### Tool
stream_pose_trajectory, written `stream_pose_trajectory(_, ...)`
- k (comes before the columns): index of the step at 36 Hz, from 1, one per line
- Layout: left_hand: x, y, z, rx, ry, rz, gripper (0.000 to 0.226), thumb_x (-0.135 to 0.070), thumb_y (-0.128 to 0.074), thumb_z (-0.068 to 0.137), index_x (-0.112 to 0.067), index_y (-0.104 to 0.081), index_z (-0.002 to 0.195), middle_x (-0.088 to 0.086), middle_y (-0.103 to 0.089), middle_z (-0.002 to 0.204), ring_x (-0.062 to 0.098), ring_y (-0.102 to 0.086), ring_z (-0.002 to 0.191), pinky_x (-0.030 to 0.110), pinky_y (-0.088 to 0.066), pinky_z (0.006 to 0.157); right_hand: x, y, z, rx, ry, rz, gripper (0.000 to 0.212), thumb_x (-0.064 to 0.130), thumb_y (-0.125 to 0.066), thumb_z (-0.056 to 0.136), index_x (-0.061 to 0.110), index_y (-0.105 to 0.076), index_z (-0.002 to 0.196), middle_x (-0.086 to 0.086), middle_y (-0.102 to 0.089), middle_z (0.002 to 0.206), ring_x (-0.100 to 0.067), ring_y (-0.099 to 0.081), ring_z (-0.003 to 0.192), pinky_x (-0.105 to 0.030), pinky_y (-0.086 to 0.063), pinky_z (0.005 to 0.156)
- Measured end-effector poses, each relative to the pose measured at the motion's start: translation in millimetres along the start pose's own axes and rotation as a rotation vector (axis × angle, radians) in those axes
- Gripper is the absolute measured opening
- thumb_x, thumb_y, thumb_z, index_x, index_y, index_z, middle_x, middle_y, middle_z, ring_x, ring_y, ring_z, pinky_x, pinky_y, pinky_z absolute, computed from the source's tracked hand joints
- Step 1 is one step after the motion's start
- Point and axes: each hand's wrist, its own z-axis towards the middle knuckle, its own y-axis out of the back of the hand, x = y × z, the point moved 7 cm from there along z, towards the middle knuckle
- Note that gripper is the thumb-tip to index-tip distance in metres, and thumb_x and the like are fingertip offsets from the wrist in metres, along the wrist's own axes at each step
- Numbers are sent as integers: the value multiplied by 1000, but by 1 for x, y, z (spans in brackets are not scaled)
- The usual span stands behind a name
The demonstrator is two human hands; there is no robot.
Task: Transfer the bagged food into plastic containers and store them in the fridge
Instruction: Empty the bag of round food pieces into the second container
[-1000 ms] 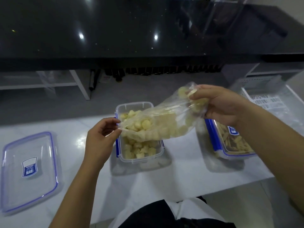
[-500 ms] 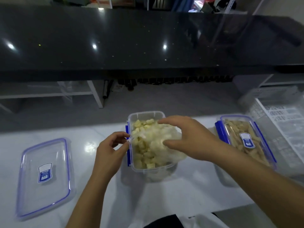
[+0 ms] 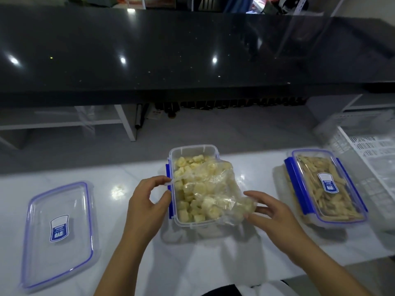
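Note:
An open clear plastic container (image 3: pixel 193 151) with blue clips stands on the white counter, holding pale yellow food chunks (image 3: pixel 188 165). A clear plastic bag (image 3: pixel 215 189) with more chunks lies across its top, hanging over the right rim. My left hand (image 3: pixel 147 201) pinches the bag's mouth at the container's left edge. My right hand (image 3: pixel 271 214) is at the bag's lower right corner, fingers spread and touching the plastic. The container's loose lid (image 3: pixel 58 229) lies flat at the far left.
A second container (image 3: pixel 327 186), lidded and clipped, holds strips of tan food at the right. A white slotted basket (image 3: pixel 372 150) sits beyond it. A raised black countertop (image 3: pixel 192 52) runs across the back, with a gap and shelves below.
My right hand lowered the bag from a tilted, raised position onto the container, then slid from its top to its lower right corner. My left hand stayed pinching the bag's mouth.

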Motion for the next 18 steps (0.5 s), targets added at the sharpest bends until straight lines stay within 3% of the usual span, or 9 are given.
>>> stream_pose_trajectory(2, -10, -4, -3, 0, -81, 73, 22, -22, -67, 92, -31, -66, 113, -13, -60, 121, 6, -53, 113, 3, -40, 81, -3, 5, 1, -100, 36, -35, 33, 5, -73, 85, 30, -72, 106, 11, -72, 106, -4, -68, 91, -18, -55, 72)
stream_pose_trajectory(5, -19, -20, -4, 72, -174, 134, 29, -34, -73, 87, -36, -67, 115, -19, -56, 124, 4, -45, 120, 25, -37, 100, -7, 9, 3, -190, 47, -33, 17, 7, -73, 86, 23, -76, 90, 6, -74, 88, -13, -69, 85, -26, -58, 75)
stream_pose_trajectory(8, -20, -35, -1, 99, -194, 205, 26, -38, -77, 85, -33, -72, 110, -22, -56, 119, 6, -46, 118, 36, -40, 104, -10, 9, 3, -206, 38, 31, 13, 4, -71, 87, 15, -77, 83, -2, -74, 81, -22, -70, 81, -43, -60, 81)
stream_pose_trajectory(10, -24, -36, 4, 35, -237, 228, 15, -36, -76, 84, -29, -77, 96, -21, -60, 112, 11, -53, 112, 47, -45, 101, -10, 11, 2, -231, 29, 119, 13, 1, -69, 87, 10, -77, 82, -7, -74, 82, -29, -71, 82, -44, -61, 79)
stream_pose_trajectory(12, -27, -33, 7, 9, -236, 176, 4, -29, -77, 86, -32, -75, 87, -27, -61, 106, 0, -54, 107, 42, -47, 100, -7, 15, 0, -263, 21, 200, 14, -2, -68, 88, 7, -76, 82, -10, -74, 83, -32, -71, 84, -41, -63, 74)
stream_pose_trajectory(14, -31, -27, 10, 11, -205, 88, 16, -22, -75, 88, -35, -69, 80, -30, -62, 106, -9, -53, 107, 28, -46, 96, 0, 20, -2, -294, 25, 271, 13, -3, -66, 88, 5, -75, 83, -12, -74, 84, -34, -72, 83, -43, -63, 73)
stream_pose_trajectory(18, -41, -9, 23, -25, -114, -159, 12, -17, -69, 92, -18, -70, 81, -14, -69, 111, 2, -61, 107, 11, -51, 73, 31, 29, -5, -300, 79, 364, 11, -1, -64, 89, 3, -74, 88, -16, -74, 86, -33, -73, 82, -41, -63, 72)
